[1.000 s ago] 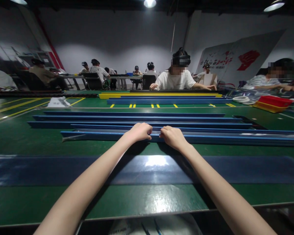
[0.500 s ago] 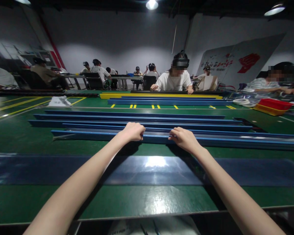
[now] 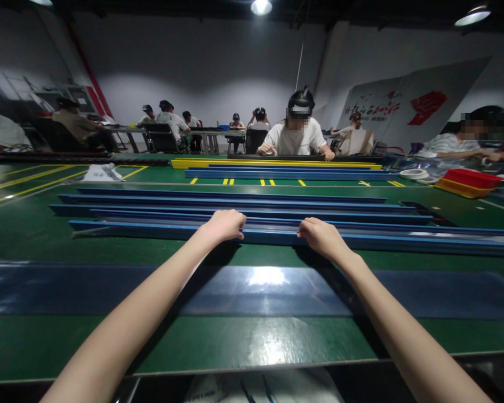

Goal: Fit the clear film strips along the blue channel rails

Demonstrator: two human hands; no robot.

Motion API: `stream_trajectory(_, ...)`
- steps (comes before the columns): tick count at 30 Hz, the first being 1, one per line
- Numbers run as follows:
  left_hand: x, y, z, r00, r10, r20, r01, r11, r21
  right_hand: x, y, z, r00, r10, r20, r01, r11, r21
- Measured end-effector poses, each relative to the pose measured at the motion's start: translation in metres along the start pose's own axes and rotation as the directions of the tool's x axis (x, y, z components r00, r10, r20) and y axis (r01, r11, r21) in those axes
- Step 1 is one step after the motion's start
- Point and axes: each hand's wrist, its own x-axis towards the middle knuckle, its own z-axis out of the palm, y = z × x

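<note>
A long blue channel strip point(image 3: 271, 237) lies crosswise on the green table point(image 3: 277, 341), and both hands grip its near edge. My left hand point(image 3: 227, 225) is closed over it left of the middle. My right hand point(image 3: 319, 235) pinches the same edge farther right; the fingertips of both are partly hidden. Clear film point(image 3: 105, 231) shows at the strip's left end. Just beyond it lie more blue channels point(image 3: 151, 210), side by side. A wide transparent plastic strip point(image 3: 218, 291) lies flat under my forearms.
Farther back are yellow point(image 3: 277, 163) and blue channels, with a person point(image 3: 296, 134) behind them. To the right stand a red tray point(image 3: 470, 180) and white rolls point(image 3: 415, 174). A white packet point(image 3: 102, 172) lies at the left. Other people sit beyond.
The held blue channel has slid left. My left hand has shifted slightly left and my right hand slightly right, widening the gap between them. The person opposite has lowered their head.
</note>
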Motion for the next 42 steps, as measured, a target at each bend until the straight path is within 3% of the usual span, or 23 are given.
stream_trajectory(5,0.015,0.028,0.004,0.983,0.136,-0.124,-0.142,0.989,-0.04,0.012,-0.023,0.0,0.999,-0.029,0.029,0.03,0.998,-0.054)
stream_trajectory(10,0.022,0.033,0.005,0.98,0.157,-0.12,-0.161,0.987,-0.024,0.019,-0.039,0.003,0.998,-0.054,0.014,0.055,0.998,-0.035)
stream_trajectory(20,0.011,0.007,0.001,0.997,0.075,-0.023,-0.074,0.997,0.03,0.015,-0.039,0.002,0.987,-0.159,-0.019,0.159,0.987,-0.013)
stream_trajectory(26,-0.003,-0.026,0.001,0.999,-0.022,0.044,0.019,0.998,0.065,-0.003,-0.004,0.005,0.997,-0.069,-0.034,0.069,0.998,-0.004)
stream_trajectory(31,-0.009,-0.036,0.004,0.992,-0.104,0.071,0.095,0.988,0.122,0.0,-0.003,0.008,0.999,-0.025,-0.025,0.024,0.999,-0.034)
stream_trajectory(34,-0.006,-0.029,0.005,0.994,-0.101,0.039,0.093,0.983,0.16,0.007,-0.01,0.008,1.0,-0.021,-0.007,0.021,0.998,-0.066)
stream_trajectory(39,0.009,-0.001,0.008,0.992,0.058,-0.109,-0.052,0.997,0.06,0.016,-0.022,0.009,0.999,-0.033,-0.005,0.032,0.996,-0.088)
stream_trajectory(42,0.02,0.014,0.011,0.985,0.112,-0.132,-0.112,0.994,0.011,0.021,-0.029,0.009,0.999,-0.051,-0.003,0.05,0.995,-0.088)
